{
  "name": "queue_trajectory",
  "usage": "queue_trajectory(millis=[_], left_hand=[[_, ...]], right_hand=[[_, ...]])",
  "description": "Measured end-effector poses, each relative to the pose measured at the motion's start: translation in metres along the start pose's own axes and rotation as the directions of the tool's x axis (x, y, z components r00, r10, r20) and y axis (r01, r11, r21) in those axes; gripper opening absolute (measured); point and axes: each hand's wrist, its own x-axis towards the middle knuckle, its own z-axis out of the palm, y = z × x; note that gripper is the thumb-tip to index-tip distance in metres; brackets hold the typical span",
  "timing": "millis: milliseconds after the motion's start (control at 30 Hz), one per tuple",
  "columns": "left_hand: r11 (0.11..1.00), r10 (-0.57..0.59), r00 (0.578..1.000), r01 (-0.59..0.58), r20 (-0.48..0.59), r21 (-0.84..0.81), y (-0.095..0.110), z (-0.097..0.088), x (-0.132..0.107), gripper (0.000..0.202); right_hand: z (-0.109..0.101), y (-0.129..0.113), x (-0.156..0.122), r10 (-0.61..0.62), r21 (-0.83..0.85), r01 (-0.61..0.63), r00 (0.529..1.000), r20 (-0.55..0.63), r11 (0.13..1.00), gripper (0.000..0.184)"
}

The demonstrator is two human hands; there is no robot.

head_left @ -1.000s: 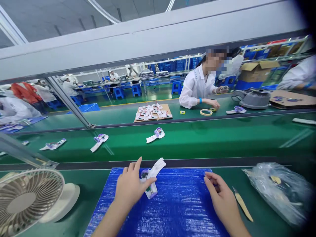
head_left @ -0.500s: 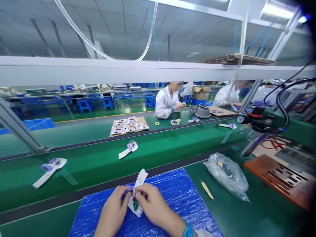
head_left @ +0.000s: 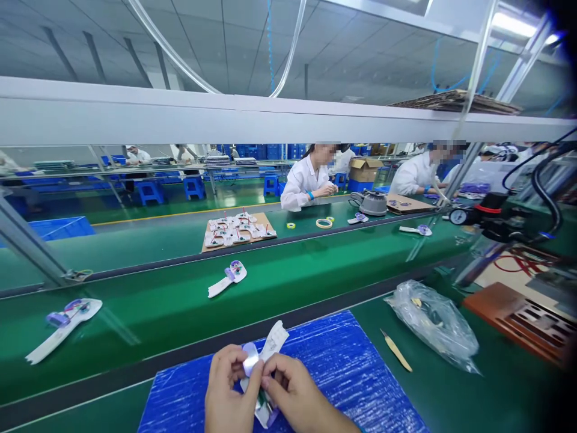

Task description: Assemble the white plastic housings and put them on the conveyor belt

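Note:
Both my hands hold one small white plastic part point(head_left: 269, 350) over a blue ribbed mat point(head_left: 342, 373) at the near edge. My left hand point(head_left: 228, 394) grips its left side, thumb on a pale round piece. My right hand point(head_left: 295, 397) pinches the lower right side. The part's ribbed white tongue sticks up past my fingers toward the belt. Its underside is hidden by my fingers.
A green conveyor belt point(head_left: 315, 270) carries similar white parts point(head_left: 228, 278), point(head_left: 63, 325). A clear plastic bag point(head_left: 435, 325) and a tan stick tool point(head_left: 396, 350) lie right of the mat. A brown fixture point(head_left: 518, 316) sits far right. Workers in white coats point(head_left: 306, 180) sit across.
My right hand came over from the mat and joined my left on the white part. The view swung right and up; the desk fan left the view, the parts on the belt drifted left.

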Motion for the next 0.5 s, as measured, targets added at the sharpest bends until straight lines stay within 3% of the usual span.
queue_trajectory(millis=[100, 167, 233, 500], left_hand=[[0.955, -0.206, 0.979, 0.201, -0.003, -0.22, -0.002, -0.001, 0.003, 0.048], [0.868, -0.369, 0.926, 0.374, 0.079, -0.327, -0.004, -0.002, 0.005, 0.059], [0.808, -0.438, 0.882, 0.472, 0.176, -0.352, -0.004, -0.002, 0.005, 0.066], [0.926, -0.337, 0.932, 0.354, 0.136, -0.132, -0.005, 0.004, -0.004, 0.063]], right_hand=[[0.0, 0.006, 0.0, 0.038, 0.104, -0.039, 0.999, 0.009, 0.994, 0.026], [-0.001, 0.009, 0.002, 0.067, 0.204, -0.068, 0.998, 0.013, 0.977, 0.033], [-0.002, 0.012, 0.003, 0.104, 0.293, -0.103, 0.995, 0.013, 0.951, 0.038], [-0.004, 0.004, 0.008, 0.17, 0.393, -0.153, 0.985, -0.007, 0.906, 0.045]])
